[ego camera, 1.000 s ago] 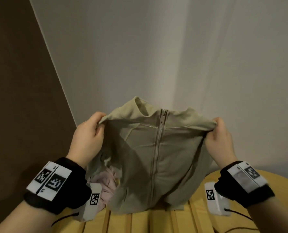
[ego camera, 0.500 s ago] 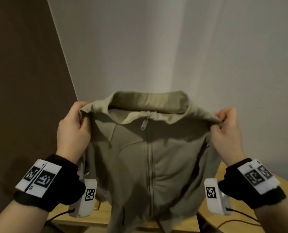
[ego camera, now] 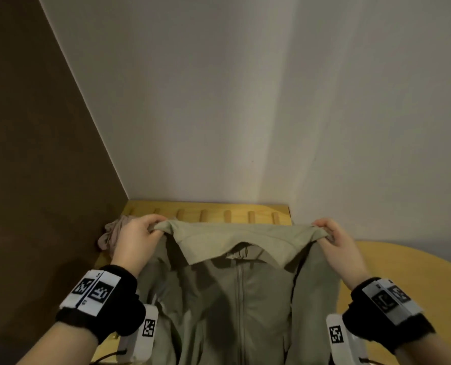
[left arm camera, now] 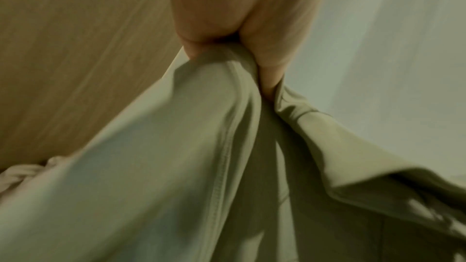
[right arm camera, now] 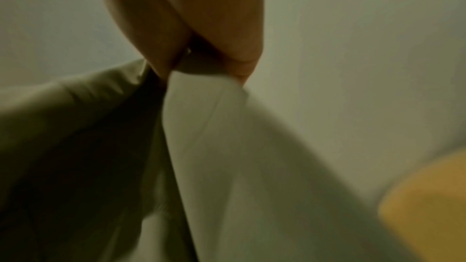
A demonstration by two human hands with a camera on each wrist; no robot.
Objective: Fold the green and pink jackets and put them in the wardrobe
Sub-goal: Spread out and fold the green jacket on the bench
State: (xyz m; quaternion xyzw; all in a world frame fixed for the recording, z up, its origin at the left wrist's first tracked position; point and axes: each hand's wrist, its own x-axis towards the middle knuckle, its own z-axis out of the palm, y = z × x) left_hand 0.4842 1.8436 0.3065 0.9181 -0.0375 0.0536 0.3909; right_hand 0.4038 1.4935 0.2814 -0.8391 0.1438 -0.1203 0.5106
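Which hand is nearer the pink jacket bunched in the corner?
Left. The left hand is right beside the pink jacket, partly covering it; the right hand is across the green jacket.

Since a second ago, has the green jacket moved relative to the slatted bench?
Yes. The green jacket, held by left hand and right hand, now has its collar below the slatted bench back edge; earlier it was well above it.

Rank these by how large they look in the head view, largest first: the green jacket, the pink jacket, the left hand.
1. green jacket, by far the largest.
2. left hand.
3. pink jacket, smallest as seen, though the hand and the green jacket hide most of it, so its true size is unsure.
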